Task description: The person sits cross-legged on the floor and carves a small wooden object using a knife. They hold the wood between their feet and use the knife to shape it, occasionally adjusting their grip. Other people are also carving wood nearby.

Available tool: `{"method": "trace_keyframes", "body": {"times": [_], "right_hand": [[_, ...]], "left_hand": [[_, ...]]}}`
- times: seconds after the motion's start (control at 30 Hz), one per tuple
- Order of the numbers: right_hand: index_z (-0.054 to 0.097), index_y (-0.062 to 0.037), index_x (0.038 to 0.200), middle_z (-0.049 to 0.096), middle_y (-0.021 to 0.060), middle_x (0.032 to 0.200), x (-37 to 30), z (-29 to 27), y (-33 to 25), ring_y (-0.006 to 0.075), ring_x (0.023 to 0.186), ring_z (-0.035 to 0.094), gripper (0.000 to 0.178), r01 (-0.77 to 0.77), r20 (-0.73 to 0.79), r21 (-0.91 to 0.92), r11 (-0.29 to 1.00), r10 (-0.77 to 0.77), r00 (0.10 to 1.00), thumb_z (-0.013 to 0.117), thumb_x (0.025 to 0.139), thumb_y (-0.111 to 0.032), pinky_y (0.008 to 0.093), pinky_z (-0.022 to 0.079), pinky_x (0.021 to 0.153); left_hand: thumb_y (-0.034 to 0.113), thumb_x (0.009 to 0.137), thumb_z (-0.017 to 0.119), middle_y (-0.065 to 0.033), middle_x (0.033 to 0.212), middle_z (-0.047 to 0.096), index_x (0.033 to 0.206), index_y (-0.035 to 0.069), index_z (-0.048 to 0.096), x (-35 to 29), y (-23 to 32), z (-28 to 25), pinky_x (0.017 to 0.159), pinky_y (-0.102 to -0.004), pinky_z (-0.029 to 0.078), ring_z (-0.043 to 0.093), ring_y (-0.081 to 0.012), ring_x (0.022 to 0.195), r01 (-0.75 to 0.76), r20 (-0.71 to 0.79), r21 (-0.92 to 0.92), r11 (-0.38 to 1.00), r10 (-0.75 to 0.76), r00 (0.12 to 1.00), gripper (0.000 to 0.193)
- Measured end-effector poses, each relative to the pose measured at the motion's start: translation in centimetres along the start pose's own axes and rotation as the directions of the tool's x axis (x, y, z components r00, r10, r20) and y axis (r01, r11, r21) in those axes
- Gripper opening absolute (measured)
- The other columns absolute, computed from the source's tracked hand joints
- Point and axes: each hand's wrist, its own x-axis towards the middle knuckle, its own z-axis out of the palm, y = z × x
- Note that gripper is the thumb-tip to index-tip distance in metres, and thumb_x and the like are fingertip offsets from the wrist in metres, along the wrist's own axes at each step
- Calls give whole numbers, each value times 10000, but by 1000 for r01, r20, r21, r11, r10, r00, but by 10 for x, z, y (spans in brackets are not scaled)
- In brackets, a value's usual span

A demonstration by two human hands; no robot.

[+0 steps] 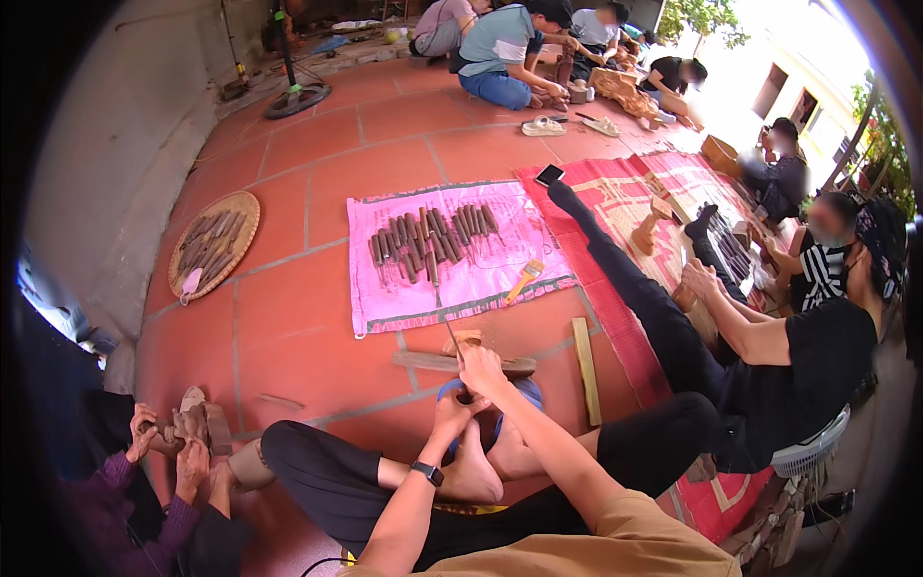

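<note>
My right hand (pixel 484 371) is closed around a thin metal-bladed carving tool (pixel 451 334), whose blade points away from me toward the pink cloth. Just below it, my left hand (pixel 452 415), with a dark watch on its wrist, is curled around a dark round end, apparently the tool's handle; the fingers partly hide it. Beyond my hands, a dark wooden bar (pixel 423 362) lies crosswise, with a pale wood piece (pixel 465 338) behind it. Something blue (pixel 530 389) shows around my bare feet, mostly covered.
Several wood-handled chisels (pixel 413 240) and a paintbrush (pixel 525 281) lie on a pink cloth (pixel 385 315). More handles fill a round woven tray (pixel 252 213) at left. A wooden strip (pixel 586 371) lies right. A co-worker (pixel 817 365) sits close right; another person's hands (pixel 192 468) work at lower left.
</note>
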Motion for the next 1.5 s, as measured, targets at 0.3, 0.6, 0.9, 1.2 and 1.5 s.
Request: {"method": "trace_keyframes", "body": {"times": [0.3,0.6,0.9,1.2,1.5], "right_hand": [[608,-57,856,662,196,766,0,4,1,422,761,655,82,15,-37,-21,1000,-16,999,606,777,-81,541,502,687],[631,-43,845,659,227,747,-5,3,-4,427,755,664,86,93,34,-69,993,-91,995,570,815,-95,532,528,690],[610,-62,847,670,197,776,-9,0,-13,418,774,654,72,46,77,-70,997,-40,996,593,777,-58,540,495,698],[629,-63,846,669,193,738,-9,2,-17,403,706,668,68,74,-39,-106,992,-79,996,599,787,-80,531,523,659],[646,-41,833,667,221,757,-5,12,-10,403,715,674,96,12,-30,-104,995,-15,999,591,756,-56,517,537,654]], "left_hand": [[338,745,823,-194,975,710,1077,-18,642,-1,-9,20,809,-389,535,697,-301,934,-168,-183,110,980,186,965,519],[296,749,819,-157,749,675,918,-34,649,8,-14,18,574,-376,522,664,-213,651,-200,-163,74,977,209,964,407],[247,793,791,-111,749,693,988,-56,665,5,-10,22,432,-289,512,645,-148,516,-59,-84,-122,991,49,995,381],[180,815,753,-122,750,692,1087,-72,633,7,-10,19,431,-281,517,656,-157,507,0,-16,-146,989,-2,1000,390],[129,828,689,-78,638,641,856,-51,662,-2,-9,20,429,-301,478,613,-146,486,55,-9,-142,988,-57,998,185]]}}
